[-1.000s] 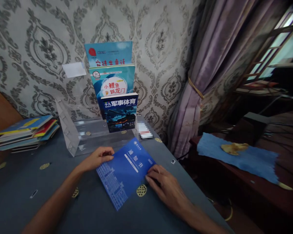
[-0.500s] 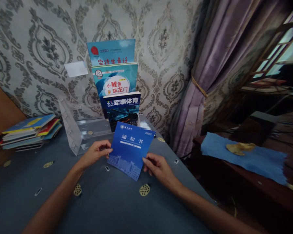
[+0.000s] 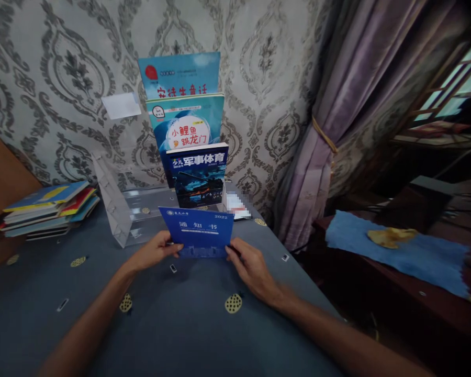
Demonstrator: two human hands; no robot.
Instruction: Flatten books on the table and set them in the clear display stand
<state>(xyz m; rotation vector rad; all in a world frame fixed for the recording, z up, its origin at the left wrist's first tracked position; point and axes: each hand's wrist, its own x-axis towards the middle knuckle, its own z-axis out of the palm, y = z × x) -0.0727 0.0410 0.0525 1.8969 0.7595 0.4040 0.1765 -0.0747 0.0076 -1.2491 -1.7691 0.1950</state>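
Observation:
Between my hands is a blue booklet (image 3: 200, 235) with white Chinese characters and "2022" on its cover. My left hand (image 3: 157, 250) pinches its left edge and my right hand (image 3: 251, 266) pinches its right edge. The booklet tilts back, just in front of a clear plastic stepped rack (image 3: 115, 209). Standing in tiers on the rack's right part are a dark military-themed book (image 3: 199, 175), a teal book (image 3: 190, 123) behind it and a light-blue book (image 3: 180, 73) at the top.
At the left lies a stack of books (image 3: 47, 209) on the grey-blue tablecloth (image 3: 172, 330). A white card (image 3: 121, 106) is at the rack's upper left. Right of the table are a tied purple curtain (image 3: 306, 183) and a blue cloth (image 3: 400, 256) with a yellowish item on it.
The booklet has turned level and tipped back, moving slightly left, with both hands still on its edges. The dark book's cover shows more now.

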